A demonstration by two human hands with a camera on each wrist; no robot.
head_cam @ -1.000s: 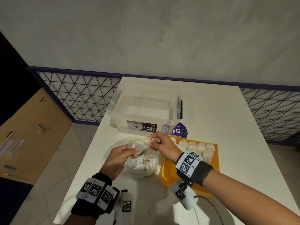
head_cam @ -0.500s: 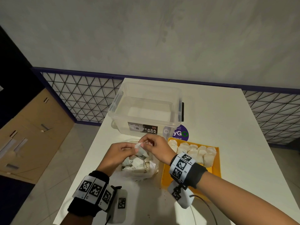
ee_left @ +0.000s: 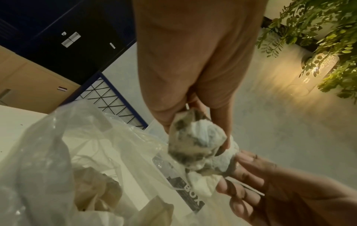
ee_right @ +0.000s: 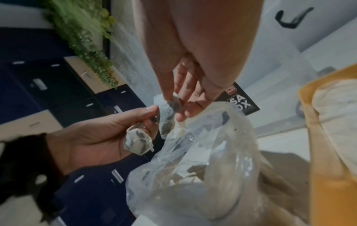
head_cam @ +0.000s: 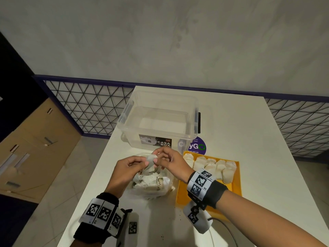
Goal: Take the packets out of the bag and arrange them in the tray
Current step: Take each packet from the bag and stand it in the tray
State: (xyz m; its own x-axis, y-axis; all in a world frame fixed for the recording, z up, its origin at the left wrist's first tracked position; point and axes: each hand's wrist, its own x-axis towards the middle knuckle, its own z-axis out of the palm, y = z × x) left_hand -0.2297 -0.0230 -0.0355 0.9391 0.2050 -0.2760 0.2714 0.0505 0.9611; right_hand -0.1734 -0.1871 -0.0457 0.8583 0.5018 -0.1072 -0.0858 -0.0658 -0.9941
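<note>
A clear plastic bag (head_cam: 151,182) with several white packets lies on the white table, just left of the orange tray (head_cam: 235,189). Several packets (head_cam: 211,164) stand in rows at the tray's far end. Both hands meet above the bag's mouth. My left hand (head_cam: 142,162) pinches one edge of a white packet (head_cam: 151,158) and my right hand (head_cam: 157,158) pinches the other. The right wrist view shows a second packet (ee_right: 138,143) curled in the left palm (ee_right: 92,142), and the bag (ee_right: 203,168) below. In the left wrist view the packets (ee_left: 195,145) sit bunched between the fingertips.
A clear lidless storage box (head_cam: 160,122) stands behind the bag. A purple round sticker (head_cam: 199,146) lies between the box and the tray. A cable (head_cam: 229,230) runs on the table near the right wrist. The table's left edge is close to the left arm.
Both hands have stayed above the bag working the same packet; they drew a little closer together and the packet turned between the fingertips.
</note>
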